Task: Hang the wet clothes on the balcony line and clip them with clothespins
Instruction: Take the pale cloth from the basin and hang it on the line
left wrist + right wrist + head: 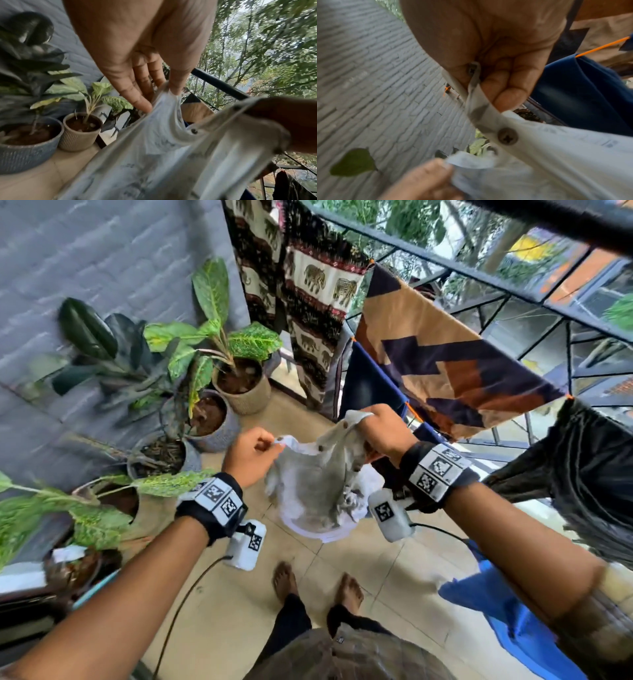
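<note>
A wet, pale grey-white buttoned shirt [313, 477] hangs between my two hands at chest height. My left hand [251, 451] pinches one edge of the shirt [164, 105] between thumb and fingers. My right hand [383, 433] grips the buttoned placket [488, 116], fingers curled round it, a brown button [507, 136] just below. The orange line [602, 46] runs beyond my right hand, carrying a dark blue cloth [583, 93]. No clothespin shows in any view.
On the line hang a tan, brown and navy patterned cloth [445, 371], an elephant-print cloth [308, 289] and a black garment [589, 467]. Potted plants [205, 364] line the grey brick wall at left. A white basin [325, 534] sits on the floor, a blue cloth [507, 614] at right.
</note>
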`<action>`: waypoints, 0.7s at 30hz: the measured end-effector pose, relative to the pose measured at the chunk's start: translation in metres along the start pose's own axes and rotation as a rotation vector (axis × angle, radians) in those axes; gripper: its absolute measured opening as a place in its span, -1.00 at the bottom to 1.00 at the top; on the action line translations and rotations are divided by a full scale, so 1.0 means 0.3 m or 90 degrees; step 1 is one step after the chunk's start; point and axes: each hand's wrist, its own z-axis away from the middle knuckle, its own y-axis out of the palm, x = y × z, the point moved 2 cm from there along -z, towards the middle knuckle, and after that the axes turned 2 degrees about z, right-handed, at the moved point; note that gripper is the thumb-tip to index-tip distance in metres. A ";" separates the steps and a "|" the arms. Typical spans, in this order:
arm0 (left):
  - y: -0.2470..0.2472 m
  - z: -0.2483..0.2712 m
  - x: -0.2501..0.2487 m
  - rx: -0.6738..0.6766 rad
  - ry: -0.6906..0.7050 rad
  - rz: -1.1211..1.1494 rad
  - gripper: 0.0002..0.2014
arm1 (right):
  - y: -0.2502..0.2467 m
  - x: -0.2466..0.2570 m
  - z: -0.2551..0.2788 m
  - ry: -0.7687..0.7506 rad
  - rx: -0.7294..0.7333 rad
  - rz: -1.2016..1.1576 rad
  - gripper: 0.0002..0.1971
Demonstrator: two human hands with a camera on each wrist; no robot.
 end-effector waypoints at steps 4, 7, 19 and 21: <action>0.128 0.080 0.010 0.103 0.006 -0.016 -0.56 | -0.017 0.084 0.029 -0.003 -0.029 -0.111 -0.65; 0.229 0.145 0.017 0.230 0.035 -0.098 -0.43 | -0.013 0.124 0.060 0.012 -0.023 -0.189 -0.66; 0.313 0.106 0.023 0.225 0.085 -0.132 -0.71 | -0.052 0.238 0.149 -0.040 -0.052 -0.324 -0.65; 0.281 0.097 0.018 0.239 0.146 -0.190 -0.70 | -0.067 0.237 0.129 -0.041 -0.081 -0.341 -0.63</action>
